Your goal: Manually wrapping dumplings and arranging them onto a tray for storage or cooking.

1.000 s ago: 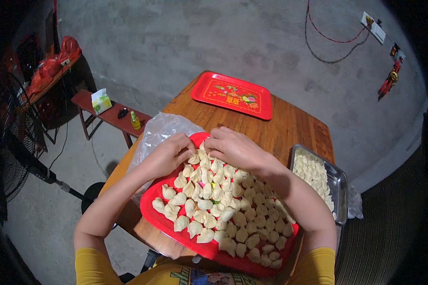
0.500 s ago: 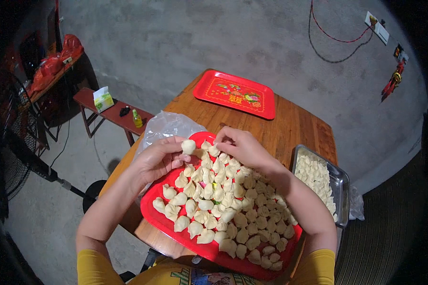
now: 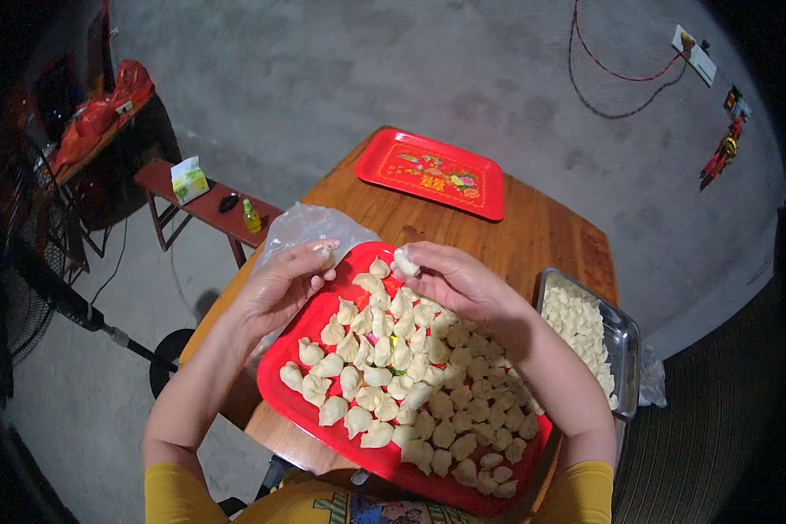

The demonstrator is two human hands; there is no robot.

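A large red tray (image 3: 306, 345) on the wooden table holds many pale folded dumplings (image 3: 377, 375), set close together. Above its far left edge is my left hand (image 3: 284, 284), its thumb and fingers closed on a dumpling (image 3: 327, 257) that they partly hide. My right hand (image 3: 458, 279) hovers over the tray's far side and pinches another dumpling (image 3: 405, 263) between thumb and fingers. The two hands are apart, with a few dumplings lying below and between them. My right forearm and its shadow cover part of the tray's right side.
A second red tray (image 3: 393, 179) with a flower print lies at the table's far end. Clear plastic (image 3: 310, 229) lies by the left edge. On the right stands a metal pan (image 3: 629, 349) of dumplings. A bench (image 3: 210, 206) and a fan (image 3: 39, 262) are at left.
My right hand has picked up a dumpling from the far part of the tray and turned it toward the left. The dumpling in my left hand now sits deeper behind the fingers.
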